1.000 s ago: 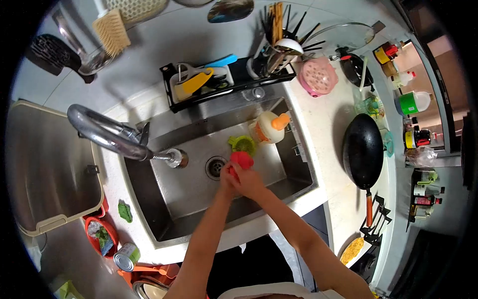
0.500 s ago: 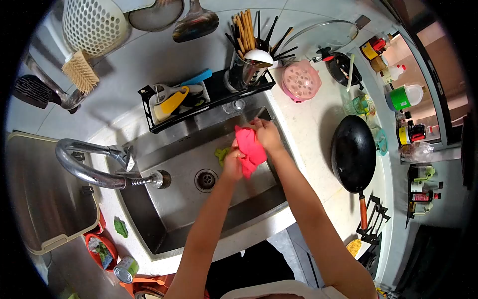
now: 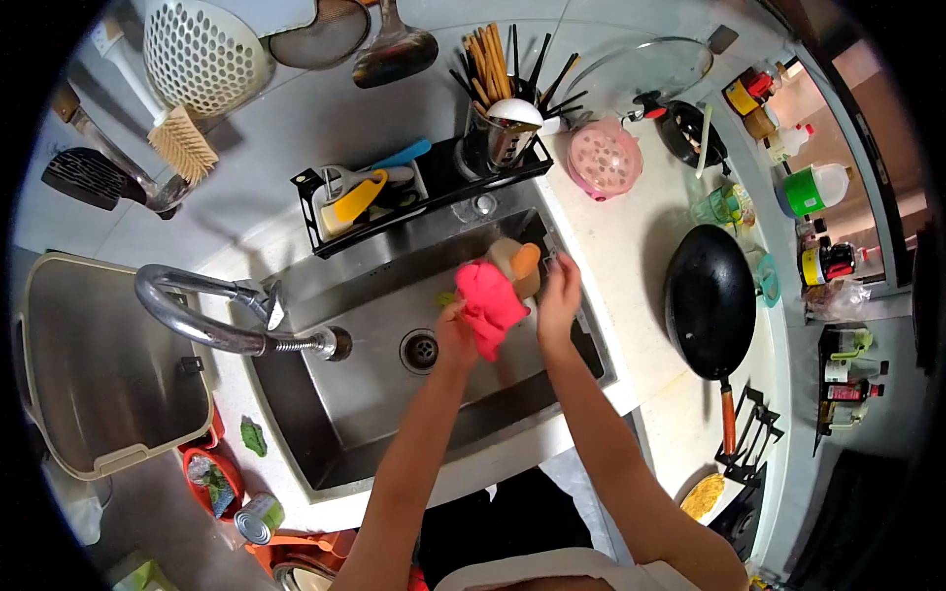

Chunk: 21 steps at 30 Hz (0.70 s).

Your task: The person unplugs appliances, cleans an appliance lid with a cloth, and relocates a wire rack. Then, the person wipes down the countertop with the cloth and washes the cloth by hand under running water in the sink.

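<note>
Tap [image 3: 229,340] at sink's [image 3: 379,399] left, no stream visible. Your left hand [image 3: 455,333] grips the pink cloth [image 3: 490,298] over the sink; cloth's bunched, neither spread flat nor set down. Left forearm reaches forward. Orange-topped bottle [image 3: 525,260] just beyond. Your right hand [image 3: 559,298]: apart from cloth, fingers extended, seemingly empty.

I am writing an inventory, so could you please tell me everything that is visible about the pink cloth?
The pink cloth is bright and plain, of soft-looking material, creased and bunched, with one end drooping in a narrow point. The left hand grips its left side above the sink; the right hand is close beside it, seemingly not touching. Whether it is wet cannot be told.
</note>
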Available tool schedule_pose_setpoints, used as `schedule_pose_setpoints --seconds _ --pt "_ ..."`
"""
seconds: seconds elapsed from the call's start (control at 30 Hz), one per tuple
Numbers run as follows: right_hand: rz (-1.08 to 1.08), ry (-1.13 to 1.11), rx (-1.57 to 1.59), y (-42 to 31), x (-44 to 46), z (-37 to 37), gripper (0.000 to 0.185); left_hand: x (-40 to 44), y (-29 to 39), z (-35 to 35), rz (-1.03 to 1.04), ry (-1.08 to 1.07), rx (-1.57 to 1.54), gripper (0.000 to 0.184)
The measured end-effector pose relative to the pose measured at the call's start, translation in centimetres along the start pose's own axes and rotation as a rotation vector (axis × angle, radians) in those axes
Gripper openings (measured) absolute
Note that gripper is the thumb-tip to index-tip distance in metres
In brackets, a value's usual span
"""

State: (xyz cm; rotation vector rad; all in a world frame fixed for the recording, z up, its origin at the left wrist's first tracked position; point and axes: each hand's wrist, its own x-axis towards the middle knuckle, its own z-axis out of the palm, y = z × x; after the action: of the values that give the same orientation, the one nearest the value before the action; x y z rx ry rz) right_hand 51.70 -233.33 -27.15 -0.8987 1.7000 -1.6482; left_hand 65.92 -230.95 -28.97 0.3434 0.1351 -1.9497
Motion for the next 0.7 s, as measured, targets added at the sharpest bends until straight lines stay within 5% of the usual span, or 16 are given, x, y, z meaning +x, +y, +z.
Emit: schedule_pose_setpoints --seconds 0.07,0.23,0.33,0.4,0.5,0.63,0.7 --pt "0.271 0.133 0.272 -1.0 -5.1 -1.1 0.035 -1.4 0.2 -0.3 0.04 0.027 0.015 0.049" --pt "1.104 -0.39 1.125 -0.1 -10.5 -0.3 0.049 -5.3 -1.2 -1.5 0.069 0.037 0.351 0.054" --pt "1.016 -0.695 1.221 12.2 -11.2 1.1 0.049 -9.0 -3.7 -1.5 0.326 0.177 1.028 0.054" --pt "0.938 -0.51 1.085 11.9 -14.8 1.7 0.049 -10.2 -4.5 -2.7 0.665 0.218 1.755 0.051" --pt "0.985 -0.398 1.025 6.0 -17.0 1.4 0.049 -9.3 -2.6 -4.7 0.569 0.117 2.187 0.045" --pt "1.049 -0.425 0.87 1.4 -18.1 1.3 0.051 -5.9 0.7 -6.2 0.244 0.248 1.463 0.037" --pt "1.065 -0.419 0.847 4.2 -16.8 0.9 0.052 -7.4 -0.9 -5.3 0.305 0.222 1.549 0.037"
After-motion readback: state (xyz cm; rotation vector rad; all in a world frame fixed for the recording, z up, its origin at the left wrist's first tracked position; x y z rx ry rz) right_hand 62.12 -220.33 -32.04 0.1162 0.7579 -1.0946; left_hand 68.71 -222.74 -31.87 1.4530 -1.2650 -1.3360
